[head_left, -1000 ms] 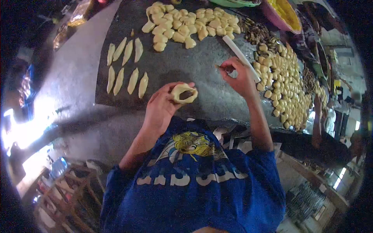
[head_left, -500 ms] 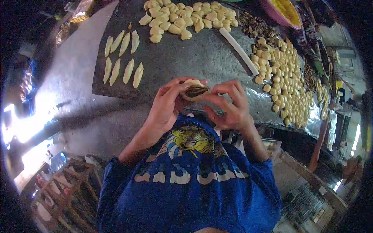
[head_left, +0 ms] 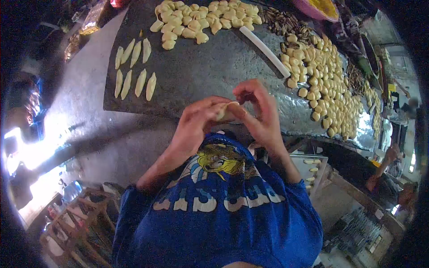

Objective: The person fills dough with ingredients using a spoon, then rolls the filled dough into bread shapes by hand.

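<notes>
My left hand (head_left: 195, 121) is closed around a piece of dough (head_left: 222, 111) just in front of my shirt, at the table's near edge. My right hand (head_left: 263, 114) meets it from the other side: the thumb presses on the dough's edge while the fingers curl above. The filling inside the dough is hidden now. To the left on the dark work surface (head_left: 187, 73) lie two rows of slim, pointed dough pieces (head_left: 140, 82). Rounded dough lumps (head_left: 190, 24) are heaped at the far side.
A white stick (head_left: 264, 51) lies right of centre. Beyond it are dark brown strips (head_left: 286, 21) and a wide spread of dough balls (head_left: 328, 89). A pink basin (head_left: 313, 13) with yellow contents stands at the far right. A tray (head_left: 319, 167) with pale pieces is by my right elbow. Another person's arm (head_left: 386, 163) shows at right.
The dough piece has been folded over, covering the dark filling that showed before. My right hand has moved in, its thumb now on the dough and its fingers raised.
</notes>
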### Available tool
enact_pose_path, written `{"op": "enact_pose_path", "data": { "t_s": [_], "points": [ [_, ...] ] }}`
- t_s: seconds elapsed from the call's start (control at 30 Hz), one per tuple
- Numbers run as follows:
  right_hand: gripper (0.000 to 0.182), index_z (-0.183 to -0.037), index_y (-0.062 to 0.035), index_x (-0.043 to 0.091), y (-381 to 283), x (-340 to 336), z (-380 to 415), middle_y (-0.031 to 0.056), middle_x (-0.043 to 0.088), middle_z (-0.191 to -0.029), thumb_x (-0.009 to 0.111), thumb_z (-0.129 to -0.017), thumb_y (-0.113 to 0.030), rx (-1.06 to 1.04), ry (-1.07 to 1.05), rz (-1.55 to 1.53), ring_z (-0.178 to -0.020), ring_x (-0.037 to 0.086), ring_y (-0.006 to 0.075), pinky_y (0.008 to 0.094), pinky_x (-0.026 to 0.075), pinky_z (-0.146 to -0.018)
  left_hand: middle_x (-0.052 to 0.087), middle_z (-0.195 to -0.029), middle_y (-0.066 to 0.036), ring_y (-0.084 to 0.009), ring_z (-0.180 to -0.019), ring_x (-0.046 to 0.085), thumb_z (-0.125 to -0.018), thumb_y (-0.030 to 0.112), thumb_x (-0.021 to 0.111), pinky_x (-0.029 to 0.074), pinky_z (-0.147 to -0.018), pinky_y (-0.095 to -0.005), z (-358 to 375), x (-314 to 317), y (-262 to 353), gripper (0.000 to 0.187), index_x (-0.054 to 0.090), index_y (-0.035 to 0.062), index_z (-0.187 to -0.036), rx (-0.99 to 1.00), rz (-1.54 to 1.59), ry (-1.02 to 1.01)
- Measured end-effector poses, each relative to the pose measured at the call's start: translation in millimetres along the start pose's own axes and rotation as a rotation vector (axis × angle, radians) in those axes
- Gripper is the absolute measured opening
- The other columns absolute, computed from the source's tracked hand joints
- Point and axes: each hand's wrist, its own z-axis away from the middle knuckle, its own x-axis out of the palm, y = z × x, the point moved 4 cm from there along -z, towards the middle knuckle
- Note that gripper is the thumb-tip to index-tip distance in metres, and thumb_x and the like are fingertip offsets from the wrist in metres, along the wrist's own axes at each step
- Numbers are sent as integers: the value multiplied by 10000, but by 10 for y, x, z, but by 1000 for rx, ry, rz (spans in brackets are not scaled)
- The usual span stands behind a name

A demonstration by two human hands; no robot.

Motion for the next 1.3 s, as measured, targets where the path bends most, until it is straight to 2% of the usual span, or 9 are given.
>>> {"op": "enact_pose_path", "data": {
  "t_s": [0.1,0.2,0.27,0.4,0.6,0.77,1.07,1.2,1.3],
  "points": [
    [202,-986,-34,653,207,39,95,50,607,-994,738,-849,-156,232,-35,-208,-878,593,142,287,490,-784,665,-1025,-44,-118,-928,633,-882,52,646,491,-869,-260,22,-20,-12,215,653,-21,-1084,103,-611,166],
    [185,-988,-21,644,217,52,158,40,625,-979,715,-879,-153,209,66,-225,-876,592,111,265,486,-770,673,-979,-40,-103,-880,624,-887,74,666,477,-852,-244,-24,-122,-181,166,683,-13,-1027,69,-288,211],
    [157,-953,-9,649,121,141,237,35,645,-930,698,-896,-147,245,209,-366,-855,599,105,252,485,-749,678,-938,-30,-94,-858,618,-891,89,675,472,-836,-232,-28,-85,-147,164,693,-10,-1020,173,-332,214],
    [163,-937,8,655,189,43,358,28,661,-867,675,-916,-152,452,1,-238,-802,597,85,238,480,-705,683,-970,-41,-101,-895,622,-905,98,666,473,-839,-230,6,-109,-103,169,701,-16,-1024,110,-495,147],
    [176,-980,16,658,252,7,386,32,666,-856,670,-917,-147,477,27,-123,-755,593,86,239,481,-665,688,-996,-60,-106,-921,626,-918,86,643,474,-860,-239,-1,-169,-190,192,693,-26,-1066,-53,-146,109],
    [211,-1013,24,667,249,28,457,37,674,-858,663,-922,-166,367,-3,-318,-713,601,97,250,495,-629,699,-949,-58,-103,-896,630,-920,90,644,483,-841,-238,39,-244,-174,199,701,-26,-1071,19,-297,97],
    [192,-1006,13,661,393,-15,505,64,674,-874,685,-901,-147,581,78,-328,-734,611,126,273,506,-657,722,-937,-82,-128,-867,648,-914,91,630,508,-815,-277,87,-286,-148,191,716,-33,-1031,96,-504,179],
    [250,-1014,-13,619,120,99,439,114,621,-916,736,-839,-149,-3,188,216,-768,625,240,324,515,-686,684,-1093,-98,-119,-998,621,-955,146,612,483,-876,-268,86,-289,-112,240,701,-17,-1108,233,-746,290],
    [320,-1032,-29,597,-2,307,420,141,600,-955,771,-785,-132,-95,87,337,-807,629,309,368,522,-714,653,-1158,-105,-152,-1050,611,-998,203,537,474,-911,-280,112,-247,-301,324,643,-32,-1195,280,-268,130]
  ]
}}
